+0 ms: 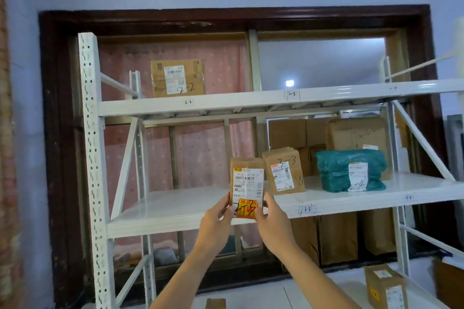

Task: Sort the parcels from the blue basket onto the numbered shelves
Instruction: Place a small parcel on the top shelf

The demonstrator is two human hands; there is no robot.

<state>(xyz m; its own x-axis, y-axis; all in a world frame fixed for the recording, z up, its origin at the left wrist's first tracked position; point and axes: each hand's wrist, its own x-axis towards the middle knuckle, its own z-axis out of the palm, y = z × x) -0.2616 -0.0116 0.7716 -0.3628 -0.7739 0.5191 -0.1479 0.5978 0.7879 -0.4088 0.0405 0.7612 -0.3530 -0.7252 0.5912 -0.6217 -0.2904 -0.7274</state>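
I hold a small brown parcel [246,183] upright in front of the white rack, its white label and orange sticker facing me, with "2-1-3" handwritten on it. My left hand [216,221] grips its lower left edge and my right hand [272,223] its lower right edge. The parcel hangs just in front of the middle shelf [175,211]. The upper shelf [226,104] carries tags "2-2" and "2-3". The blue basket is out of view.
A box marked "2-2" [177,78] stands on the upper shelf. On the middle shelf sit a box marked "3-3" [283,170], a green wrapped parcel [351,170] and larger cartons [356,135]. Another small box [385,286] lies on the bottom shelf at right.
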